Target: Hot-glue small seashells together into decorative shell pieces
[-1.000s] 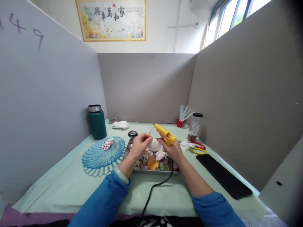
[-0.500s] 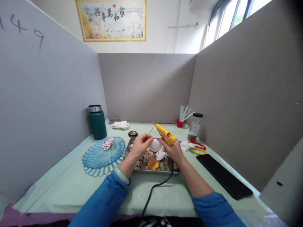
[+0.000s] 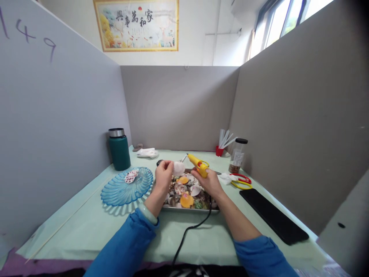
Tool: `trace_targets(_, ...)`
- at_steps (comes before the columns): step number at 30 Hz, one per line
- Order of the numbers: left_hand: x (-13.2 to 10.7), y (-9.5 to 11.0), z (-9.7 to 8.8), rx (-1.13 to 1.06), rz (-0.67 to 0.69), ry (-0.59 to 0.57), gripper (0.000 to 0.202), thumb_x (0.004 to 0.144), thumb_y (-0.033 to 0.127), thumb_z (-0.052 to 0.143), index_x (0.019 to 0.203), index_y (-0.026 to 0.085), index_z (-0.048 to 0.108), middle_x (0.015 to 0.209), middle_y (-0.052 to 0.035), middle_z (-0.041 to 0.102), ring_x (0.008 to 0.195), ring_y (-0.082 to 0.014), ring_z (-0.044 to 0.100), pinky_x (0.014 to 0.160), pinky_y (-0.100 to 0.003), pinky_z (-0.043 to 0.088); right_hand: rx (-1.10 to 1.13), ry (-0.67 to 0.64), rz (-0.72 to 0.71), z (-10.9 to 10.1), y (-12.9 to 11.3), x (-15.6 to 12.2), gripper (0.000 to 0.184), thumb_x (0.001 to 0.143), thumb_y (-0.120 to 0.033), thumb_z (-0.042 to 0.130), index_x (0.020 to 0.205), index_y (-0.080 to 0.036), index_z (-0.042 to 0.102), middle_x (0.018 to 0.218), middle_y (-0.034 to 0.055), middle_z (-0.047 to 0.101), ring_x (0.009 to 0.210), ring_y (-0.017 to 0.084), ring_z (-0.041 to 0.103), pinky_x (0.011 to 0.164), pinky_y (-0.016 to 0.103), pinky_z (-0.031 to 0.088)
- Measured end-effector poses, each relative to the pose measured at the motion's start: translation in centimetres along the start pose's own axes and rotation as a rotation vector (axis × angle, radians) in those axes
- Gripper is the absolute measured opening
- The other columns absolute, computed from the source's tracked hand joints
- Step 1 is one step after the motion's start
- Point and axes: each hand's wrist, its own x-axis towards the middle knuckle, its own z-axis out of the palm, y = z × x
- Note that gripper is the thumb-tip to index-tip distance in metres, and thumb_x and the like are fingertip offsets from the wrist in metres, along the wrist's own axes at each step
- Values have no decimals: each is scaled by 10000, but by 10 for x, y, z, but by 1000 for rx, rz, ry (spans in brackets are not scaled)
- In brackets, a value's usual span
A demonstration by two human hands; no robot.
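Between the fingertips of my left hand (image 3: 163, 179) is a pale, whitish seashell (image 3: 179, 168), held up over the far left part of a metal tray (image 3: 184, 209). My right hand (image 3: 210, 182) is wrapped round a yellow hot glue gun (image 3: 198, 164), whose nozzle points up and to the left, close to the shell. The tray is full of mixed shells, among them an orange shell (image 3: 186, 200) and a white shell (image 3: 195, 190). A black cord (image 3: 188, 227) runs from the glue gun towards the front edge.
On the left stand a blue scalloped glass plate (image 3: 115, 195) with a speckled shell (image 3: 131, 176) on it and a green bottle (image 3: 119, 152). To the right are scissors (image 3: 243, 185), a black flat slab (image 3: 272, 215), a jar (image 3: 238, 157) and a red cup of glue sticks (image 3: 219, 151). Grey partitions enclose the table.
My left hand has moved left with the shell, away from my right hand. The glue gun has dropped slightly, and an orange shell in the tray has come into view.
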Motion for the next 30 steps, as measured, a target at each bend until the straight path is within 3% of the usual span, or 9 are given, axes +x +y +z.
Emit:
trace_targets(6, 2, 4, -3, -69, 39, 86, 216, 714, 357, 590, 771, 149, 575, 710, 8, 570, 642, -114, 508, 602, -219, 408, -482, -264, -44, -9, -7, -6, 380, 726, -508, 659, 986, -232, 667, 812, 50, 698, 735, 216, 617, 594, 261, 362)
trace_targets(10, -2, 6, -2, -107, 44, -28, 218, 723, 359, 607, 771, 149, 577, 690, 19, 556, 624, -105, 498, 590, -212, 404, -488, -506, -116, -26, -12, -5, 397, 678, -518, 700, 968, -247, 696, 861, 51, 692, 793, 230, 611, 645, 272, 388)
trace_targets(11, -3, 6, -1, -121, 30, -77, 219, 724, 361, 611, 768, 149, 578, 681, 22, 555, 617, -104, 498, 584, -212, 403, -453, -516, -156, -30, -14, -4, 377, 692, -519, 690, 952, -246, 704, 867, 51, 686, 815, 230, 603, 672, 279, 399)
trace_targets(13, -6, 8, 1, -139, 7, -167, 213, 724, 357, 619, 756, 149, 581, 667, 24, 556, 607, -103, 496, 577, -211, 399, -381, -400, -204, -34, -20, 1, 333, 759, -503, 638, 940, -232, 705, 864, 56, 669, 824, 220, 589, 715, 293, 412)
trace_targets(16, -10, 11, 3, -128, 24, -261, 197, 727, 339, 633, 745, 147, 590, 663, 25, 556, 610, -99, 490, 582, -205, 391, -218, -104, -221, -28, -28, 11, 321, 814, -435, 601, 1021, -196, 656, 893, 66, 646, 750, 181, 573, 713, 288, 435)
trace_targets(18, -12, 14, 4, -121, 42, -296, 191, 729, 331, 636, 749, 145, 597, 670, 23, 560, 620, -100, 491, 589, -205, 391, -90, -23, -204, -19, -31, 16, 271, 825, -379, 593, 1000, -178, 645, 863, 56, 644, 690, 159, 564, 658, 266, 442)
trace_targets(23, -14, 19, 5, -112, 40, -335, 205, 727, 333, 641, 759, 135, 601, 679, 17, 561, 621, -105, 491, 585, -208, 393, 73, -66, -127, -1, -24, 14, 203, 862, -320, 530, 778, -172, 642, 685, 10, 616, 604, 133, 539, 568, 231, 408)
trace_targets(30, -14, 15, 5, -9, 110, -328, 180, 743, 317, 622, 756, 139, 602, 700, 1, 573, 647, -118, 502, 601, -217, 398, 64, -81, -163, 1, -17, 3, 159, 850, -316, 563, 815, -177, 633, 705, 8, 614, 610, 130, 537, 563, 231, 402)
